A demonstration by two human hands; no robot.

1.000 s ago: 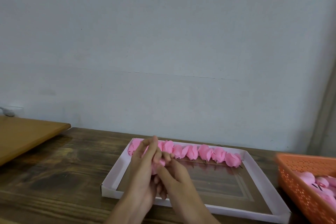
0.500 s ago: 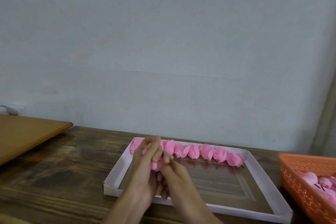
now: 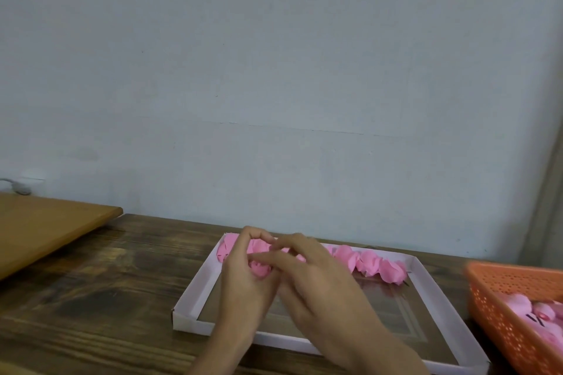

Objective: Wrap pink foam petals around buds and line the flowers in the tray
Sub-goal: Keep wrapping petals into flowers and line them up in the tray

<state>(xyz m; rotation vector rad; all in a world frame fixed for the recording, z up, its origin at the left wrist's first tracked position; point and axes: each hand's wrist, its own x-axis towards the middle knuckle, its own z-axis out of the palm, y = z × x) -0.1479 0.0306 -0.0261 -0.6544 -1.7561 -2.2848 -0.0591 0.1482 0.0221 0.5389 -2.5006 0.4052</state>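
Fingers [image 3: 259,265] of both hands pinch a pink foam flower [image 3: 259,268] over the tray [image 3: 195,286], its axis hidden.

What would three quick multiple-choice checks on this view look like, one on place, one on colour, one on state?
1. Where does the row of finished flowers lie in the tray?
A. along the far edge
B. along the near edge
C. outside it

2. What colour is the basket at the right?
A. blue
B. orange
C. white

3. What is the state of the flower being worked on?
A. lying in the tray
B. lying in the basket
C. held between both hands

Answers: 1 A, the row runs along the tray's far wall. 2 B, its perforated wall is orange. 3 C, the left hand and right hand close around it above the tray.
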